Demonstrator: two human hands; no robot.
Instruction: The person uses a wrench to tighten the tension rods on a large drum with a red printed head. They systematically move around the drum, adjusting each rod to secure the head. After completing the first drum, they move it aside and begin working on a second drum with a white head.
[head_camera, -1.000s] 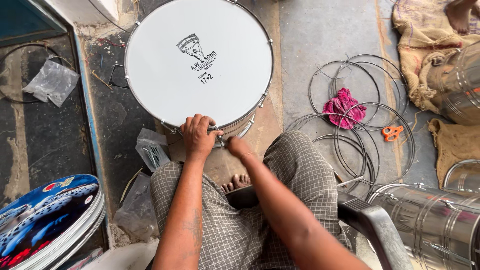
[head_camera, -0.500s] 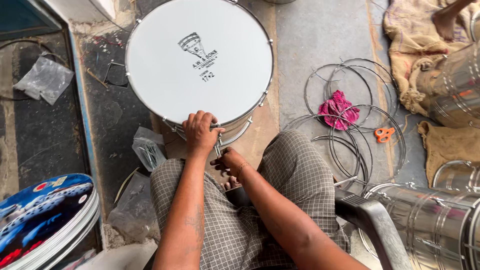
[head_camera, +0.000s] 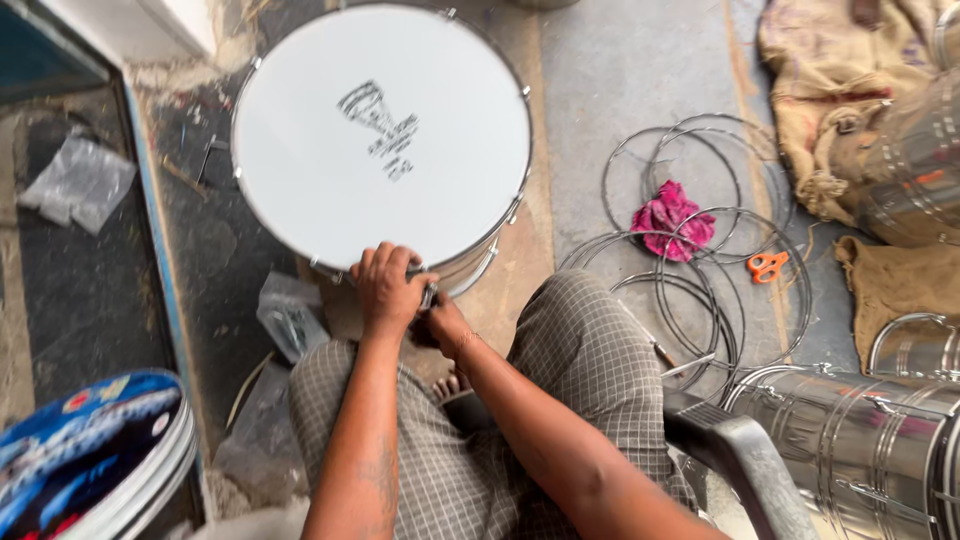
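Note:
A large drum (head_camera: 380, 140) with a white head and a metal rim stands on the floor in front of my knees. My left hand (head_camera: 385, 288) grips the near edge of its rim, fingers curled over a small metal fitting. Just below and to the right, my right hand (head_camera: 440, 322) is closed against the drum's side at a tension rod; what it holds is hidden by the left hand. I sit with checked trousers (head_camera: 590, 350) over both knees.
Several thin metal hoops (head_camera: 690, 250) lie on the floor at right with a pink rag (head_camera: 672, 218) and orange scissors (head_camera: 768, 265). Shiny steel drum shells (head_camera: 870, 440) and burlap sacks (head_camera: 830, 90) sit at the right. Stacked printed drum heads (head_camera: 90, 450) lie lower left; plastic bags (head_camera: 290, 315) beside my knee.
My right hand has dropped from the rim down to the drum's side under my left hand. The view has shifted, so the drum sits further right in the frame.

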